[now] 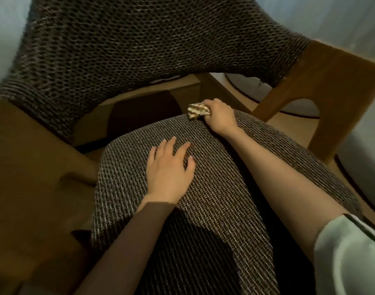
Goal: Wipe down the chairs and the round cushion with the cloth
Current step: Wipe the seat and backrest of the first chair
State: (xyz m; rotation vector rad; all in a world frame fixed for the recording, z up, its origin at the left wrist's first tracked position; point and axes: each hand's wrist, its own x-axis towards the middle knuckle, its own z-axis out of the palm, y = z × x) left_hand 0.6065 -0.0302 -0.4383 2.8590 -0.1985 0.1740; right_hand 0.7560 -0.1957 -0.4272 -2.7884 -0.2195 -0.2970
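Note:
A wooden chair (331,79) with a brown woven backrest (139,50) fills the view. On its seat lies a round cushion (214,199) in grey-brown weave. My left hand (169,169) rests flat on the cushion's middle, fingers spread, holding nothing. My right hand (220,116) is at the cushion's far edge, shut on a small crumpled cream-and-brown cloth (198,110) that presses against the fabric there.
The chair's wooden armrests (33,167) flank the cushion on both sides. A pale rug with a dark border (361,167) lies on the wooden floor (295,126) to the right. Light walls stand behind the backrest.

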